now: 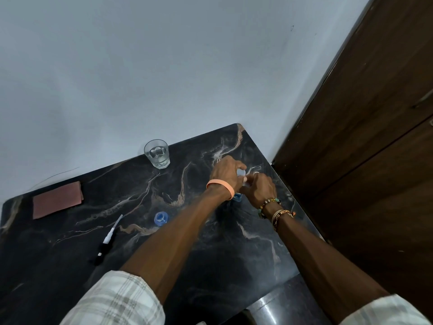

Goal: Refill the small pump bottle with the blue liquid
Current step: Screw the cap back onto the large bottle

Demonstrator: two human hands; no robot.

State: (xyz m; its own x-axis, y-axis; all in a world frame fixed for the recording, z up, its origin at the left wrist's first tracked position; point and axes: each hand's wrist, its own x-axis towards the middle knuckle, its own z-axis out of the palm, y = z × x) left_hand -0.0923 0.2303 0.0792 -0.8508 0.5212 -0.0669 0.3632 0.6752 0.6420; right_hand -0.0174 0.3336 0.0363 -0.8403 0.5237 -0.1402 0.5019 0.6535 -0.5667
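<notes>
My left hand [226, 171] and my right hand [259, 187] meet at the far right of the dark marble table [210, 242]. Both close around a bottle of blue liquid [237, 197]; only its blue lower part and a white top [242, 173] show between the fingers. The small bottle [161, 218], clear with blue inside and no pump on it, stands apart near the table's middle. Its pump head with dip tube [108, 238] lies flat to the left of it.
A clear glass [157, 154] with a little water stands at the table's back edge by the wall. A reddish cloth [57, 199] lies at the far left. A dark wooden cabinet [363, 137] rises close on the right.
</notes>
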